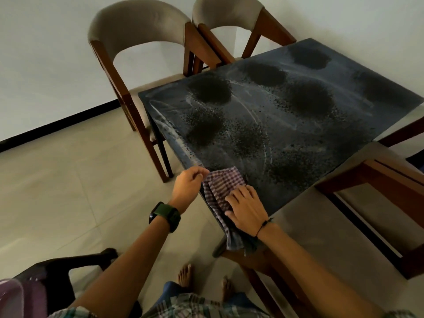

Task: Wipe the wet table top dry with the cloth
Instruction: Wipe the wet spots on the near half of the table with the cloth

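Note:
The dark table top (298,125) carries several round wet patches and pale streaks. A purple-and-white checked cloth (221,184) lies bunched on its near corner, one end hanging over the edge. My right hand (246,208) presses flat on the cloth with fingers spread. My left hand (189,185), with a dark watch on the wrist, pinches the cloth's left edge at the table's rim.
Two grey-cushioned wooden chairs (137,42) stand at the table's far left side, another wooden chair (378,191) sits at the right. A dark plastic chair (57,271) is at bottom left. My bare feet (185,276) stand on pale floor tiles.

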### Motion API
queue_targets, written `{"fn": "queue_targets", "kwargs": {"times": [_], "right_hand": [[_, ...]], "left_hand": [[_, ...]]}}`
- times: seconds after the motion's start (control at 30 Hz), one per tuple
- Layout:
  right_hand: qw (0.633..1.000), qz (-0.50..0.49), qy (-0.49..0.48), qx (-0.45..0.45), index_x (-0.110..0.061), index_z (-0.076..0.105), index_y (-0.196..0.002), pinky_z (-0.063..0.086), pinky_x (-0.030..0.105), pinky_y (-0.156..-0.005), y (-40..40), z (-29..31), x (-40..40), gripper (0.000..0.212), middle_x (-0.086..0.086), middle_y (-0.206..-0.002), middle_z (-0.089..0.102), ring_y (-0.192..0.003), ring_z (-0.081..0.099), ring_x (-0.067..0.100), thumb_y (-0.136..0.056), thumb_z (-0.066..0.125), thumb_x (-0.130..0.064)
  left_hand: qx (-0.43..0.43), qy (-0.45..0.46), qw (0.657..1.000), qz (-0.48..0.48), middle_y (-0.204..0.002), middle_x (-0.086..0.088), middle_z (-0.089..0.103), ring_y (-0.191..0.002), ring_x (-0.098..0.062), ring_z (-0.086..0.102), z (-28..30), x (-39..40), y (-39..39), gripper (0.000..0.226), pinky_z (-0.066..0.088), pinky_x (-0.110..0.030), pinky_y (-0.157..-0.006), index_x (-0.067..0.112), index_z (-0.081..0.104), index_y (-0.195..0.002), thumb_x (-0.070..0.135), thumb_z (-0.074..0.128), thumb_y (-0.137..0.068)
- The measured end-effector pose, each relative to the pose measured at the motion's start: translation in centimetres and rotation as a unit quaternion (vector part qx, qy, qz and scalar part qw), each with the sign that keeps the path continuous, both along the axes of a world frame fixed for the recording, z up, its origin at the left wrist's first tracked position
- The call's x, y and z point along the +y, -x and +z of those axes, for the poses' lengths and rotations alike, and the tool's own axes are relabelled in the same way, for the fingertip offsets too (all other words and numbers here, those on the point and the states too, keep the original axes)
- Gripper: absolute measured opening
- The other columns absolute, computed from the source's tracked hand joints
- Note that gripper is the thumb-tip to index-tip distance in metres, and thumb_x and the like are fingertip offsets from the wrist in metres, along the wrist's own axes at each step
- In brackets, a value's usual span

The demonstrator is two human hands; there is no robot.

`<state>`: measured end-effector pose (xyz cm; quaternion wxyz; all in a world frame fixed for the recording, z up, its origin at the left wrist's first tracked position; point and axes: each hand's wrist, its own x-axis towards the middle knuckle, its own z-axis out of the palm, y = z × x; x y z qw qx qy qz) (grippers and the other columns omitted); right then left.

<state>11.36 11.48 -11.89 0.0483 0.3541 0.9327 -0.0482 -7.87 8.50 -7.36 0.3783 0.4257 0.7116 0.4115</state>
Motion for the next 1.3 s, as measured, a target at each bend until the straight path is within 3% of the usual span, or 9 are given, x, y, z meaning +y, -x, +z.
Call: {"fn": "queue_targets", "kwargs": {"times": [0.1, 0.27, 0.47, 0.6, 0.73, 0.87, 1.03, 1.2, 1.3], "right_hand": [[0.998, -0.004, 0.068, 0.009, -0.012, 0.030, -0.145, -0.004, 0.048, -0.115, -0.6, -1.0, -1.1, 0.057, 0.009, -0.157, 0.014, -0.145, 0.004, 0.032, -0.096, 0.039, -0.040], [0.999, 0.035, 0.012, -0.019, -0.029, 0.044, -0.139, 0.019, 0.058, -0.109, 0.9, -2.1, -0.8, 0.057, 0.008, -0.146, 0.041, -0.131, 0.041, 0.035, -0.088, 0.030, -0.052], [0.998, -0.028, 0.044, -0.031, -0.039, 0.003, -0.148, -0.004, 0.055, -0.113, 8.1, -1.8, 11.6, 0.053, -0.002, -0.159, -0.005, -0.145, -0.008, 0.025, -0.099, 0.020, -0.049], [0.999, -0.018, 0.046, -0.021, -0.037, 0.006, -0.149, -0.002, 0.056, -0.114, 9.7, -1.9, 12.1, 0.054, 0.000, -0.159, -0.001, -0.145, -0.005, 0.027, -0.098, 0.022, -0.047], [0.995, 0.097, 0.020, 0.020, -0.037, 0.032, -0.143, 0.019, 0.062, -0.107, 3.3, -3.1, 3.5, 0.054, 0.003, -0.154, 0.028, -0.141, 0.025, 0.032, -0.090, 0.030, -0.049], [1.000, -0.006, -0.020, -0.003, -0.035, 0.035, -0.142, 0.027, 0.063, -0.103, -3.4, -3.0, 7.4, 0.053, 0.002, -0.151, 0.033, -0.138, 0.032, 0.031, -0.091, 0.029, -0.046], [0.973, -0.217, 0.065, -0.030, -0.043, 0.000, -0.147, 0.000, 0.059, -0.113, -2.1, -2.2, 16.4, 0.052, -0.004, -0.159, -0.005, -0.145, -0.008, 0.027, -0.098, 0.018, -0.049], [0.999, -0.014, 0.044, 0.015, -0.036, 0.009, -0.148, 0.000, 0.060, -0.112, 6.7, -2.4, 5.3, 0.056, 0.003, -0.159, 0.003, -0.145, -0.001, 0.032, -0.096, 0.027, -0.047], [0.998, 0.063, 0.021, 0.016, -0.036, 0.029, -0.144, 0.016, 0.062, -0.108, 3.8, -2.8, -0.3, 0.055, 0.004, -0.155, 0.024, -0.142, 0.021, 0.032, -0.090, 0.030, -0.048]], "left_hand": [[-0.001, -0.008, 1.000, -0.004, -0.095, 0.005, 0.062, -0.092, -0.011, 0.058, -0.9, -0.1, -1.2, 0.029, 0.043, -0.018, -0.077, 0.023, 0.061, -0.089, 0.005, 0.039, -0.093], [-0.005, -0.031, 0.997, 0.063, -0.096, 0.006, 0.064, -0.087, 0.002, 0.057, -1.4, -0.1, -0.9, 0.033, 0.041, 0.002, -0.069, 0.024, 0.063, -0.092, 0.001, 0.039, -0.092], [0.014, -0.024, 0.991, 0.131, -0.093, 0.004, 0.064, -0.086, -0.005, 0.058, -2.2, -1.2, -0.2, 0.035, 0.039, -0.003, -0.069, 0.022, 0.064, -0.093, -0.004, 0.041, -0.090], [0.008, -0.027, 0.989, 0.144, -0.089, 0.010, 0.064, -0.085, 0.004, 0.057, -2.3, -1.6, -0.3, 0.040, 0.040, 0.000, -0.066, 0.028, 0.064, -0.088, -0.004, 0.041, -0.089], [-0.025, -0.054, 0.984, 0.166, -0.090, 0.011, 0.065, -0.081, 0.007, 0.060, -1.2, 0.6, -0.7, 0.040, 0.044, -0.002, -0.065, 0.030, 0.063, -0.085, -0.003, 0.041, -0.090], [-0.036, -0.051, 0.984, 0.164, -0.095, 0.007, 0.065, -0.090, -0.002, 0.060, -0.6, 2.4, -0.9, 0.039, 0.047, -0.007, -0.068, 0.031, 0.063, -0.087, -0.001, 0.041, -0.090], [-0.038, -0.053, 0.984, 0.165, -0.095, 0.012, 0.066, -0.093, -0.003, 0.061, -0.7, 0.9, -1.1, 0.039, 0.045, -0.014, -0.074, 0.036, 0.063, -0.085, 0.002, 0.044, -0.089], [-0.043, -0.066, 0.982, 0.174, -0.087, 0.011, 0.066, -0.080, 0.001, 0.061, -0.4, 0.3, -1.4, 0.041, 0.045, -0.008, -0.063, 0.033, 0.063, -0.080, -0.002, 0.043, -0.086], [-0.049, -0.070, 0.983, 0.165, -0.086, 0.011, 0.064, -0.075, 0.008, 0.060, 0.3, 0.5, -1.6, 0.040, 0.044, -0.004, -0.058, 0.032, 0.062, -0.080, -0.001, 0.041, -0.088]]}}
